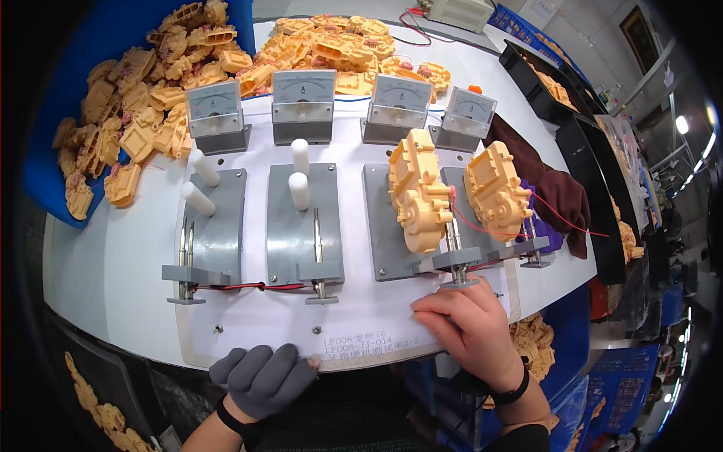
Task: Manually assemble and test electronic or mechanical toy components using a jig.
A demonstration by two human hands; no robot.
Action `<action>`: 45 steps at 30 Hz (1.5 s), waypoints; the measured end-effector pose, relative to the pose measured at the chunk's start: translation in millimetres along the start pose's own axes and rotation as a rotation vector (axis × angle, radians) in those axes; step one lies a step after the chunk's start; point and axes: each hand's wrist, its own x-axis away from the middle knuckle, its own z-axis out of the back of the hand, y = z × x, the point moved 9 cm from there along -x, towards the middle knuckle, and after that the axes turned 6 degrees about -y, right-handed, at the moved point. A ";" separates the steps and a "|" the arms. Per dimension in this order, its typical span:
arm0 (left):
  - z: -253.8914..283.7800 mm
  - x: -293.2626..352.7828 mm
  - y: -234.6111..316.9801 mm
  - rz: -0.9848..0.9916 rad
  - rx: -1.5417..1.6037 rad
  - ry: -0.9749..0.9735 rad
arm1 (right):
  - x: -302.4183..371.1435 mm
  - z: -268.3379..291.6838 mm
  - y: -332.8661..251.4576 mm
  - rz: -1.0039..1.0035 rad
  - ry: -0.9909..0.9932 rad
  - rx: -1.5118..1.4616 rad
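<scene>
My right hand [473, 325] is bare, with thumb and forefinger curled together. It touches the small lower plate [458, 285] of a probe holder; what the fingers hold, if anything, is hidden. Above it, a yellow plastic gearbox housing [419, 197] with a red wire stands tilted on a grey fixture plate [379, 226]. Beside it sits a second yellow gearbox housing [493, 184], with metal probe pins beneath. My left hand [263, 379], in a grey glove with a bare thumb tip, is closed at the near edge of the white board [256, 331]. I see nothing in it.
Two grey stations with white posts [299, 191] and metal pins stand on the left. Several analog meters [303, 102] line the back. Beyond is a heap of yellow housings [331, 45]; a blue bin [41, 169] holds more. A dark cloth [546, 177] lies at right by black trays [595, 181].
</scene>
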 end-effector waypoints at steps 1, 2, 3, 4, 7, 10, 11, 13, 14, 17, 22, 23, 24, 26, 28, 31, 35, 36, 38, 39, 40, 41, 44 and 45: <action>-0.8 0.6 0.1 0.002 0.000 -0.004 | 0.2 -0.2 -0.6 0.016 -0.001 0.015; -1.0 1.4 0.0 0.003 0.000 -0.004 | 0.4 -0.5 -1.4 0.033 -0.001 0.030; -1.3 1.5 0.1 0.002 0.001 -0.003 | 1.5 -1.0 -0.5 0.031 -0.002 0.029; -1.2 1.1 0.1 0.002 0.001 -0.005 | 2.8 -0.8 -0.4 0.037 0.003 0.036; -0.4 0.6 0.0 -0.007 0.000 -0.011 | 3.6 0.2 -2.0 0.043 0.023 0.041; -0.5 2.4 0.0 -0.009 0.004 -0.009 | 3.0 1.4 -4.7 0.047 0.051 0.044; -0.5 3.4 -0.4 -0.003 0.005 -0.012 | 2.8 2.1 -5.9 0.052 0.062 0.047; -0.6 3.3 -0.5 0.004 0.009 -0.013 | 3.2 2.4 -6.4 0.052 0.060 0.055; 0.4 1.9 -0.3 0.002 0.021 -0.005 | 3.1 2.1 -6.7 0.052 0.057 0.060; 0.5 0.9 -0.4 -0.005 0.031 -0.012 | 4.2 2.2 -6.2 0.046 0.066 0.062; 1.2 2.9 -1.2 0.007 0.027 0.009 | 3.1 0.0 -7.6 0.021 0.048 0.075; 1.8 3.3 -1.4 0.008 0.022 0.018 | 2.9 -0.4 -8.2 0.026 0.052 0.076; 2.3 3.1 -1.0 0.006 0.020 0.029 | 3.3 0.2 -8.1 0.024 0.054 0.079; 0.7 2.1 1.0 -0.001 0.026 0.036 | 6.7 3.1 -9.6 0.035 0.069 0.101; -3.6 -0.9 3.7 -0.037 0.061 0.057 | 11.8 6.3 -6.2 0.023 0.079 0.124; -6.2 4.2 0.1 -0.045 0.014 0.056 | 5.6 0.9 -2.8 0.081 0.114 0.046; -3.5 22.0 -0.4 -0.049 -0.063 0.117 | 2.6 -2.5 -6.0 0.150 0.134 -0.035; -6.7 20.5 1.7 -0.078 -0.043 0.126 | 3.9 -0.7 -6.4 0.152 0.148 -0.042; -12.3 17.7 1.1 -0.074 -0.049 0.140 | 11.0 2.6 -2.4 0.126 0.170 -0.012; -12.0 15.3 4.4 -0.077 -0.050 0.142 | 12.2 2.2 -1.9 0.132 0.165 0.002; -13.8 15.2 4.8 -0.083 -0.056 0.142 | 13.0 2.9 -1.4 0.133 0.173 -0.001; -15.2 15.9 4.4 -0.088 -0.060 0.150 | 13.3 3.3 -1.0 0.133 0.179 -0.001; -12.0 16.6 5.3 -0.083 -0.072 0.143 | 13.1 4.6 -1.8 0.146 0.185 -0.014; -10.9 16.7 4.5 -0.076 -0.073 0.133 | 12.4 4.5 -3.0 0.153 0.187 -0.018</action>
